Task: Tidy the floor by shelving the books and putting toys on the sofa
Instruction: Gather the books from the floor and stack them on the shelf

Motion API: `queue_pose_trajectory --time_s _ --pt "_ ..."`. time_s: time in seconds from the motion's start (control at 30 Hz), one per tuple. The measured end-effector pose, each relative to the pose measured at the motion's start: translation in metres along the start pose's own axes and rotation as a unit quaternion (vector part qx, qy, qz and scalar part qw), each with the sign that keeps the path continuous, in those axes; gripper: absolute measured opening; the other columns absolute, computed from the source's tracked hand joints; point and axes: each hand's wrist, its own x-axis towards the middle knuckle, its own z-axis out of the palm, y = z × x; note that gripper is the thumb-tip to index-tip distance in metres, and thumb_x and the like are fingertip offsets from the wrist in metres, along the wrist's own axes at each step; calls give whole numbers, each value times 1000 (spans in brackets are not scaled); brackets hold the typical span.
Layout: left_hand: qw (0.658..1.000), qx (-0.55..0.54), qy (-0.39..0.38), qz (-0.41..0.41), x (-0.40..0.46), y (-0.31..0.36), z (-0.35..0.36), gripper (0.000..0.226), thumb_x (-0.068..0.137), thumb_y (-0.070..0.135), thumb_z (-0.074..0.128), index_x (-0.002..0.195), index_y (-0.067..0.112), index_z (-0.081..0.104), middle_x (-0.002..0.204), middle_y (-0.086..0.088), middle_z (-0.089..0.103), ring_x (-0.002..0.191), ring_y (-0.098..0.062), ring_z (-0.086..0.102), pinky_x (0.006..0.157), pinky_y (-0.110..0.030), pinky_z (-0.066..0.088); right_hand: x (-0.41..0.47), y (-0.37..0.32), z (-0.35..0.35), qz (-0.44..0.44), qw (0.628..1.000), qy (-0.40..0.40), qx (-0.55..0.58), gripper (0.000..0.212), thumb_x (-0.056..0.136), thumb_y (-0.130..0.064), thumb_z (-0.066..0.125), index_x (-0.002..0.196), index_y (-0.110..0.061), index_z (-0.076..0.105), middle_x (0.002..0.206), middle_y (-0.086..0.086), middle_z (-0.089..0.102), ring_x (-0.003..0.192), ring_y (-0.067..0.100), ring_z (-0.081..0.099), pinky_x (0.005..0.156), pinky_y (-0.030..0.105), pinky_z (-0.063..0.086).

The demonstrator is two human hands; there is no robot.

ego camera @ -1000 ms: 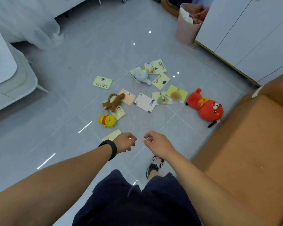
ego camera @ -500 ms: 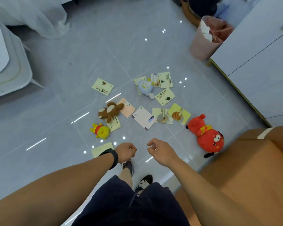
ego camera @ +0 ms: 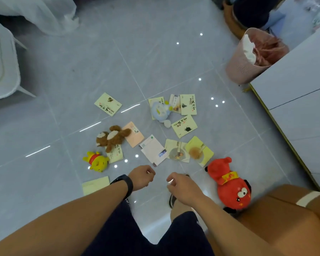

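Several thin books lie scattered on the grey tile floor, among them a pale green one, a white one and a pink one. Toys lie between them: a brown teddy, a yellow bear, a pale blue plush and a big red plush by the orange sofa. My left hand and right hand hang loosely curled in front of me, above the floor, holding nothing.
A pink laundry basket stands at the upper right beside a white cabinet. A white chair is at the left, a white curtain behind it. My shoe is on the floor below my right hand.
The view has moved forward over the floor, so the books and toys sit closer and lower in the frame. Both hands stay loosely curled in front of me.
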Motion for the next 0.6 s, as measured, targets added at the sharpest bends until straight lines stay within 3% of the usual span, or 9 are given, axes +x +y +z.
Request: queue_pose_trajectory --time_s 0.13,0.27,0.33,0.4,0.47,0.6 --pt "999 23 -25 9 127 10 42 25 96 22 52 117 24 65 115 -2 65 96 -19 64 87 -29 55 123 72 -15 -29 996 14 -78 28 99 -31 50 126 -29 56 119 -6 63 106 17 60 87 35 49" --pt "969 231 -76 38 279 -26 66 33 99 27 49 131 24 58 131 -2 60 119 -22 55 97 -28 43 273 158 7 -58 978 1 -201 30 100 -27 46 129 -30 53 130 -2 59 111 22 59 82 35 46" --pt "928 351 -106 60 357 -48 67 38 99 30 48 137 28 53 137 -3 57 122 -24 54 96 -31 43 346 196 26 -101 942 -36 -319 31 100 -21 45 131 -26 50 131 1 57 110 25 59 73 34 41" --pt "883 443 -118 102 423 -64 62 41 99 29 50 140 30 49 139 -2 54 121 -26 55 88 -31 41 406 225 39 -169 877 -87 -442 34 100 -18 46 134 -22 48 131 2 55 111 26 59 70 33 36" --pt "836 513 -115 156 485 -77 54 46 97 25 52 143 28 45 138 -2 51 118 -28 56 83 -33 41 462 249 48 -195 844 -105 -488 36 100 -19 47 136 -23 47 131 2 53 111 26 58 71 34 37" --pt "733 631 -27 252 608 -108 24 64 91 27 58 150 26 32 145 -4 40 122 -29 50 94 -40 46 574 298 55 -190 847 -48 -494 47 98 -35 57 141 -24 41 134 4 47 113 28 55 75 36 39"
